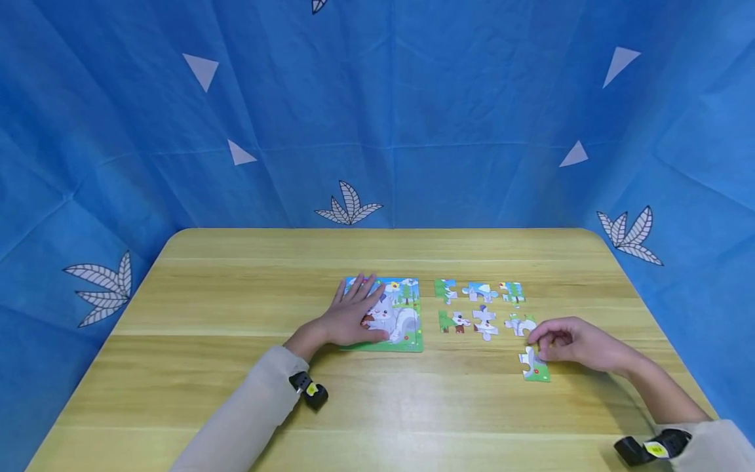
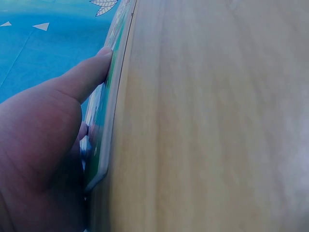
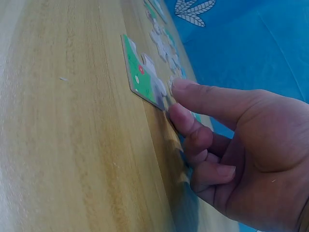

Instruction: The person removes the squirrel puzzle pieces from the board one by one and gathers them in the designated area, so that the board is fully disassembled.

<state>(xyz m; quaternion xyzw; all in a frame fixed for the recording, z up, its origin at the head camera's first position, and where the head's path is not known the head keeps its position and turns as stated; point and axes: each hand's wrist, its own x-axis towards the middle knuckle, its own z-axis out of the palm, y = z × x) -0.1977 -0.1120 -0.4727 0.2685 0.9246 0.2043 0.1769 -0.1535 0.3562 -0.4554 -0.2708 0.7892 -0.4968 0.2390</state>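
Note:
My left hand (image 1: 354,319) lies with spread, straight fingers on a picture puzzle board (image 1: 407,331) that shows a white animal on green. The left wrist view has its thumb (image 2: 91,72) along the board's face. At the right, my right hand (image 1: 575,342) hovers over a corner puzzle piece (image 1: 538,373) with green grass and a red flower. Its fingers are loosely bent, thumb and index apart, with nothing seen between them. Just beyond the fingertips lies a white-and-green puzzle piece (image 1: 519,325). Whether the fingertips touch either piece is hard to tell.
Several other loose puzzle pieces lie in two rows right of the board, among them a green one (image 1: 445,290) and a white one (image 1: 485,322). The wooden table (image 1: 236,295) is bordered by a blue cloth (image 1: 448,98) at the back and sides.

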